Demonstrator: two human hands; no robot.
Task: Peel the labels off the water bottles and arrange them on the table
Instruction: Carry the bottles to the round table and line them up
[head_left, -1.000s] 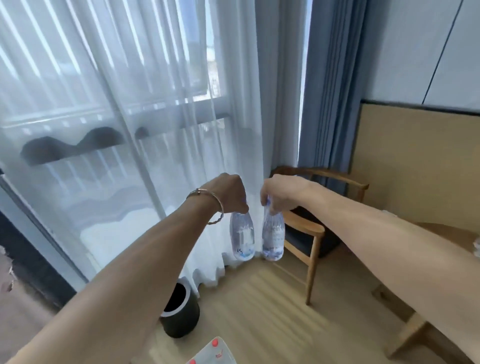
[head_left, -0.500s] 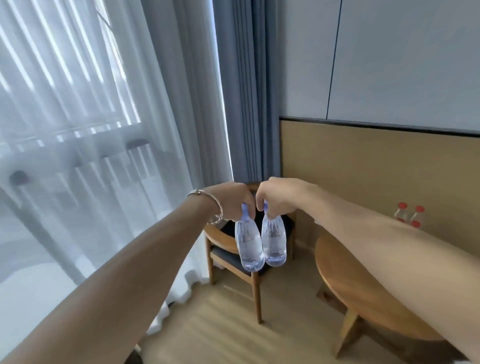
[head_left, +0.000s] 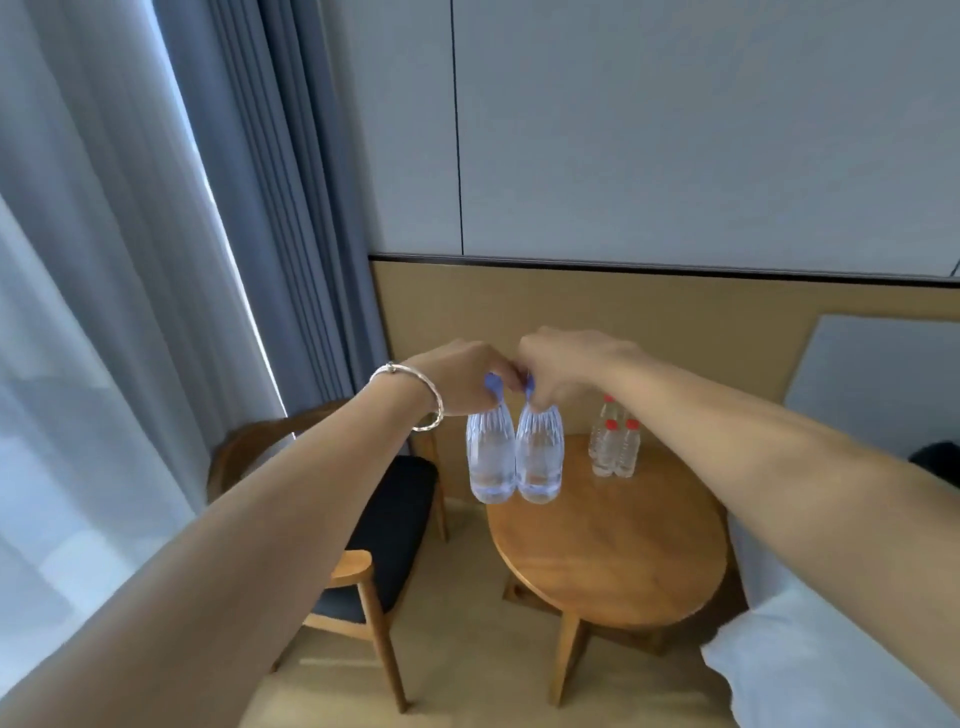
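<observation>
Both hands reach forward side by side, knuckles almost touching, each pinching a bottle by its blue cap. Left hand (head_left: 462, 374), with a silver bracelet (head_left: 427, 401) on the wrist, curls its fingers around the cap of the left bottle (head_left: 491, 460); right hand (head_left: 569, 364) grips the cap of the right bottle (head_left: 540, 460) in the same way. The two clear bottles hang upright from the fingers, off any surface, their sides touching, and they appear against the left edge of the round wooden table (head_left: 613, 551). On the far part of that tabletop stands a tight cluster of small red-capped bottles (head_left: 615, 449), upright and close together, well apart from the held pair. Left of the table is a wooden chair (head_left: 363, 577) with a dark seat cushion. Behind it hang a grey-blue curtain (head_left: 291, 208) and, further left, a sheer white curtain (head_left: 78, 364). A tan wall panel (head_left: 675, 306) runs behind the table, with pale grey wall above. White bedding (head_left: 831, 675) fills the lower right corner.
</observation>
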